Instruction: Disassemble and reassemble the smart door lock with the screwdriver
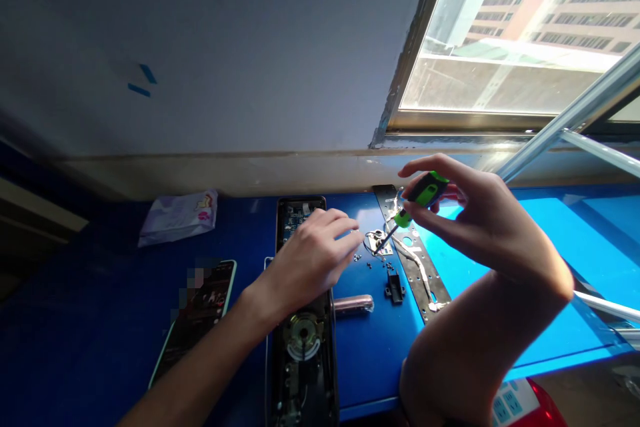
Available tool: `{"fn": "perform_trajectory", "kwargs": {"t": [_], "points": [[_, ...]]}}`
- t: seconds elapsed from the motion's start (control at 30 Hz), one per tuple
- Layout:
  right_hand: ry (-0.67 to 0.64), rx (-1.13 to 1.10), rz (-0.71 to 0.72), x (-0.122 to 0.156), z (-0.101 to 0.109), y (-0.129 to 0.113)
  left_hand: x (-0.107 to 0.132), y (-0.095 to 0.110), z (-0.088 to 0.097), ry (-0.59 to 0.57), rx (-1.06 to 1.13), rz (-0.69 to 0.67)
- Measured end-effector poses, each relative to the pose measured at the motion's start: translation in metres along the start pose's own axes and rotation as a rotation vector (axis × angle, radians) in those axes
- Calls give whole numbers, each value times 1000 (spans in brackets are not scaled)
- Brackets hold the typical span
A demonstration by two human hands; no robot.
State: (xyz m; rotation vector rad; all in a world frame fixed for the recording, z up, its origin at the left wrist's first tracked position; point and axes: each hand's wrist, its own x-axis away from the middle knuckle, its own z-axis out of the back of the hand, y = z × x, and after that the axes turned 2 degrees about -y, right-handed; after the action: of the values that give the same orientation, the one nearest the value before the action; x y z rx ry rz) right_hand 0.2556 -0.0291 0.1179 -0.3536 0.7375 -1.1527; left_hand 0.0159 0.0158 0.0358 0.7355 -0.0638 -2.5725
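At centre frame, my right hand (480, 213) pinches a green-and-black stubby screwdriver (417, 199), its tip on a small silver metal part (377, 242) lying on the blue table (370, 340). My left hand (310, 257), fingers loosely spread and holding nothing, rests over a long black opened device casing (301, 347). I judge a screw is being worked; next calls for steadying the part.

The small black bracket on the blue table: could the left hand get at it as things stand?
Probably yes. The left hand rests on the opened device, empty, and the black bracket lies in the open on the blue table, nothing between them.
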Motion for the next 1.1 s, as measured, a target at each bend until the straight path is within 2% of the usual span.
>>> {"fn": "perform_trajectory", "kwargs": {"t": [0.07,0.13,0.2,0.27,0.37,0.47,0.53,0.63,0.83,1.0,1.1], "points": [[20,-46,59,-2,-3,-7,24,-4,3,215,-25,79],[69,-96,114,-5,-9,-16,44,-9,2,404,-62,242],[148,-148,169,-8,-17,-25,60,-13,-1,476,-26,377],[244,-206,222,-13,-27,-34,71,-18,-6,492,95,492],[332,-291,278,-22,-43,-45,84,-25,-19,505,395,604],[341,-320,345,-31,-58,-53,93,-28,-31,547,676,671],[325,-301,384,-37,-67,-57,97,-27,-35,535,766,682],[310,-262,397,-41,-79,-63,100,-23,-35,516,783,677],[271,-158,355,-42,-92,-71,99,-15,-35,527,677,731],[193,-47,399,-45,-90,-76,99,-16,-38,551,636,715],[143,3,362,-45,-85,-80,99,-17,-38,545,636,698]]}}
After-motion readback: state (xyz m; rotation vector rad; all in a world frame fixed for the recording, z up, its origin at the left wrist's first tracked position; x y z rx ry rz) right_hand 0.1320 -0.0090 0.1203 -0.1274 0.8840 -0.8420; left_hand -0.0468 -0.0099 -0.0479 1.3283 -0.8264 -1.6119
